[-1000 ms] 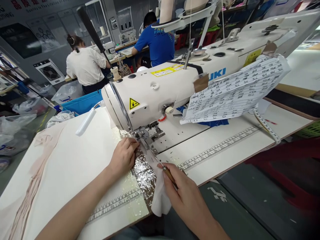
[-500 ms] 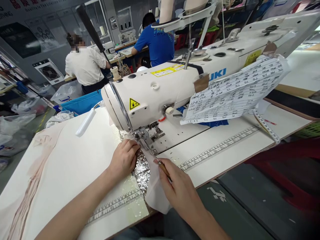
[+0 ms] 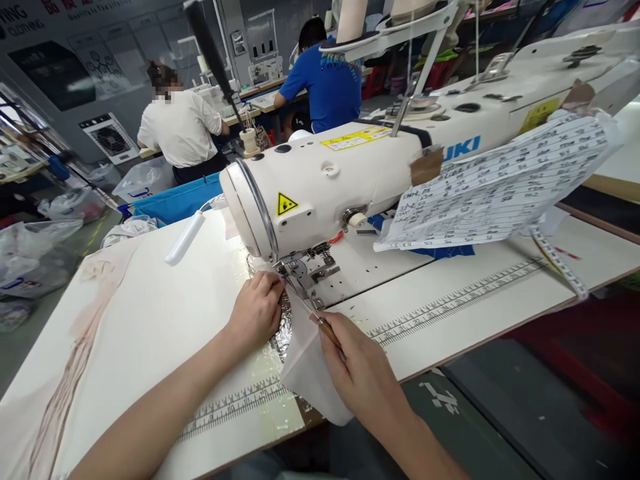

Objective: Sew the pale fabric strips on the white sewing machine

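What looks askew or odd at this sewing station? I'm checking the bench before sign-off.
A printed sheet is taped to the sewing machine with brown tape and hangs crooked over the bed. Crinkled foil covers the table beneath the white fabric. A measuring tape droops off the far edge.

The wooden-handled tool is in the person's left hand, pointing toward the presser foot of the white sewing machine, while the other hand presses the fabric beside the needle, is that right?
Not quite. The head view shows the wooden-handled tool in the right hand, not the left. The left hand is the one pressing the fabric beside the needle. The tool does point toward the presser foot of the white sewing machine.
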`<action>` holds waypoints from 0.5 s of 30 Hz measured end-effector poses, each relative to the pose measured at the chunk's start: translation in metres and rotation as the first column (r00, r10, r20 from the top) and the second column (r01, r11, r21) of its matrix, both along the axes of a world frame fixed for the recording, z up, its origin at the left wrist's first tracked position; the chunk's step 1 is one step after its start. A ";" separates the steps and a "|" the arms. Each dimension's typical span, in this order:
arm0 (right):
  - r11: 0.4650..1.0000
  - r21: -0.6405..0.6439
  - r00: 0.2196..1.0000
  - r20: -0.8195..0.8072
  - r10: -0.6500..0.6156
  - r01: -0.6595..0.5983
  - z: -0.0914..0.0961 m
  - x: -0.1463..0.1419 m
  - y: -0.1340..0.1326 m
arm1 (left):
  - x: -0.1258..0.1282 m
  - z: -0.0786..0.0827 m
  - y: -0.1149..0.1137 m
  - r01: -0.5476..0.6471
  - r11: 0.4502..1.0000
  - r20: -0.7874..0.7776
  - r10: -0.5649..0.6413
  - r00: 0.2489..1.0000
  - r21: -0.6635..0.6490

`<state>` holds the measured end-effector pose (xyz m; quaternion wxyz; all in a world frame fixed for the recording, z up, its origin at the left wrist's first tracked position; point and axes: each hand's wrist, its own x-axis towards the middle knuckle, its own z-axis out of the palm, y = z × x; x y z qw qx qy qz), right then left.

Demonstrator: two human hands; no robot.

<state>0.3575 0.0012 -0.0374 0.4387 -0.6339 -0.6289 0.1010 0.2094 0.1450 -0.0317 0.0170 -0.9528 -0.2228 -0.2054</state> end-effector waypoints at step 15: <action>0.958 0.153 0.955 -0.135 0.264 -0.243 0.033 -0.035 -0.026 | 0.017 0.006 -0.002 -0.172 0.984 -0.152 0.176 0.973 0.041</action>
